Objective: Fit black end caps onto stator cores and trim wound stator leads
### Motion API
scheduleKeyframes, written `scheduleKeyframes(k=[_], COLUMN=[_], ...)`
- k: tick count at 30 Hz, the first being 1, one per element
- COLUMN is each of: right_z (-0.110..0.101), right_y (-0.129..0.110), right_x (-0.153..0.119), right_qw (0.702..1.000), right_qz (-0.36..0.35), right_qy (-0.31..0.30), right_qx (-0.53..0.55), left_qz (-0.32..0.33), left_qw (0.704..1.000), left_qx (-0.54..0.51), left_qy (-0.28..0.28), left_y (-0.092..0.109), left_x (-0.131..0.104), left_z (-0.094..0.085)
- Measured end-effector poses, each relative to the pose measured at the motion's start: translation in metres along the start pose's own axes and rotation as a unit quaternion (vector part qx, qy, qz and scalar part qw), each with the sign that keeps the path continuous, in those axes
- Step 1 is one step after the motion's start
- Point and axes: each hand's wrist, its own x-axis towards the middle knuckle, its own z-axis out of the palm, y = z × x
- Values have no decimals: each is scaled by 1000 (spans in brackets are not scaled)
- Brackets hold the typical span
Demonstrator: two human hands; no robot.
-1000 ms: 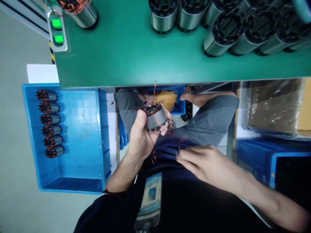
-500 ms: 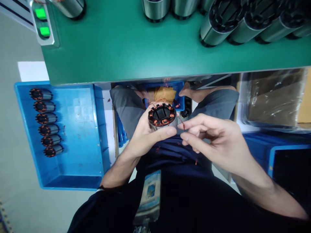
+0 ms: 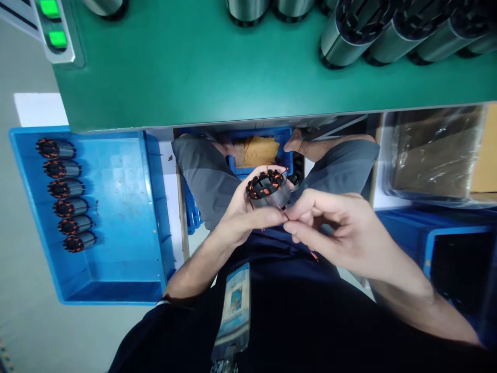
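A motor stator point(image 3: 277, 197), a metal ring with black slotted ends and copper windings, is tilted in my left hand point(image 3: 244, 220). The fingers of that hand wrap behind it, and its thumb lies along the near side. My right hand point(image 3: 337, 225) is beside the stator, its thumb and forefinger pinched on a thin copper wire point(image 3: 286, 215). The wire runs along the stator's outer side. A loose scrap of copper wire point(image 3: 314, 256) lies on my dark shirt.
A blue bin point(image 3: 116, 217) on the left holds a column of several wound stators point(image 3: 71, 207). Metal cylinders point(image 3: 344, 44) stand on the green table point(image 3: 174, 72). A small blue tray point(image 3: 285, 142) lies between my legs; another blue bin point(image 3: 427, 238) is at right.
The stator has tilted and shifted slightly right in my left hand. My right hand's fingertips have closed together on the wire and come up against the stator's side.
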Motion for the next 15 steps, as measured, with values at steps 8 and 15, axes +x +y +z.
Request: scheduleKeyframes(k=[8,15], right_z=[-28,-79], right_y=[67,15], right_x=[-13,15], right_qw=[994,976], right_qz=[12,119], right_qy=[-61,-108], right_qx=[-89,148], left_qz=[234,155], left_qw=[934,950], left_qx=[268,260], left_qy=[-11,-79], left_y=[12,28], left_x=[-8,-23], left_z=[13,31])
